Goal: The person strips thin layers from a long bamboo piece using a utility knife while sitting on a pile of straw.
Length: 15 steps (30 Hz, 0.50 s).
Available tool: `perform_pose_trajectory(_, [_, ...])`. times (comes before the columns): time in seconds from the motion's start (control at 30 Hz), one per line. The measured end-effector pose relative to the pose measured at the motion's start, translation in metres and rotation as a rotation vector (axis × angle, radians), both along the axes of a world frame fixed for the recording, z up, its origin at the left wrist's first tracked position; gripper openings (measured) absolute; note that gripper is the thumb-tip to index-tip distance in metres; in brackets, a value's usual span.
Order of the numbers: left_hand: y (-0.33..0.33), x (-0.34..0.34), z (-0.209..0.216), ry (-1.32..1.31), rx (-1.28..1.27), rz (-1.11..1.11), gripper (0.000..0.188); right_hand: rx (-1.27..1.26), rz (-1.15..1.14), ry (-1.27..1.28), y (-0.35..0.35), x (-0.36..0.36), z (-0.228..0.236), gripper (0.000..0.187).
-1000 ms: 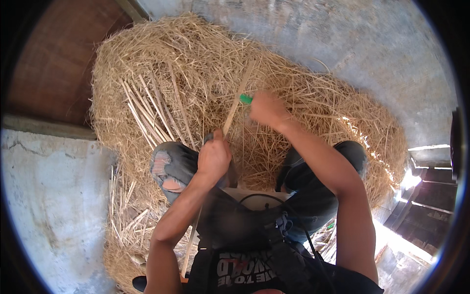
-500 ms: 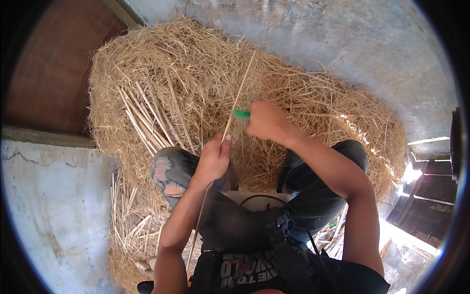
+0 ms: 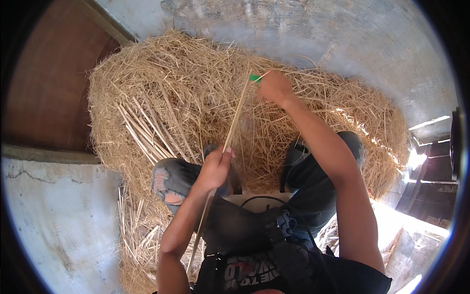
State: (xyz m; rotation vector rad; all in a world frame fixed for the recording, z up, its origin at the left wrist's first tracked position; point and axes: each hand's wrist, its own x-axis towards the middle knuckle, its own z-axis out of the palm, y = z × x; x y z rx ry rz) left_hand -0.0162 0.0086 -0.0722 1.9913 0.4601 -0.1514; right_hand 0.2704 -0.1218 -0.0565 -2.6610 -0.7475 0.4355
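My left hand [image 3: 215, 169] is closed around a long, pale, flat split stick [image 3: 237, 115], which looks like bamboo or cane. The stick slants from beside my left forearm, through the fist, to a far tip above the straw. At that tip my right hand [image 3: 275, 89] is closed on a small green tool [image 3: 254, 78]. Only its green end shows; the rest is hidden in the fist, so its kind is unclear. The green end touches or nearly touches the stick's tip, where a thin sliver [image 3: 262, 76] seems to stand off.
Shavings and straw form a thick heap [image 3: 171, 63] in front of me. Several pale sticks [image 3: 147, 130] lie on it beyond my left knee [image 3: 171, 179]. A bluish wall [image 3: 303, 34] rises behind, and a brown panel [image 3: 54, 83] stands far left.
My right hand has moved away from me along the stick with the green tool, from mid-length to the far tip. My left hand keeps its grip, slightly nearer me.
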Motion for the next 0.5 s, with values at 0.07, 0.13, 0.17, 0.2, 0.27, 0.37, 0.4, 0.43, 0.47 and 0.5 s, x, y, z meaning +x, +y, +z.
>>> perform_pose_trajectory(0.07, [-0.004, 0.003, 0.006, 0.031, -0.100, -0.046, 0.038, 0.080, -0.163, -0.023, -0.023, 0.046, -0.014, 0.022])
perform_pose_trajectory(0.13, [-0.007, 0.003, 0.017, 0.047, -0.282, -0.091, 0.037, 0.149, -0.300, 0.004, -0.043, 0.074, -0.023, 0.025])
perform_pose_trajectory(0.17, [-0.003, 0.001, 0.017, 0.061, -0.361, -0.056, 0.037, 0.133, -0.295, 0.020, -0.048, 0.073, -0.002, 0.026])
perform_pose_trajectory(0.2, [0.000, 0.000, 0.018, 0.074, -0.446, -0.028, 0.037, 0.111, -0.297, 0.033, -0.053, 0.071, 0.010, 0.027])
perform_pose_trajectory(0.27, [0.003, 0.004, 0.020, 0.082, -0.580, 0.030, 0.037, 0.132, -0.087, -0.121, -0.049, 0.050, 0.010, 0.026])
perform_pose_trajectory(0.37, [0.004, 0.006, 0.030, 0.089, -0.687, 0.153, 0.036, 0.146, 0.007, 0.098, -0.014, -0.017, 0.021, 0.021])
perform_pose_trajectory(0.4, [0.005, 0.004, 0.031, 0.097, -0.710, 0.162, 0.036, 0.156, 0.093, 0.069, -0.008, -0.045, 0.030, 0.019])
perform_pose_trajectory(0.43, [0.006, 0.004, 0.032, 0.105, -0.731, 0.164, 0.036, 0.169, 0.172, 0.037, -0.004, -0.068, 0.037, 0.018])
perform_pose_trajectory(0.47, [0.005, 0.007, 0.033, 0.111, -0.751, 0.154, 0.035, 0.125, 0.218, 0.042, -0.002, -0.081, 0.036, 0.018])
perform_pose_trajectory(0.5, [0.005, 0.007, 0.034, 0.111, -0.762, 0.161, 0.035, 0.083, 0.268, 0.048, 0.001, -0.091, 0.033, 0.018])
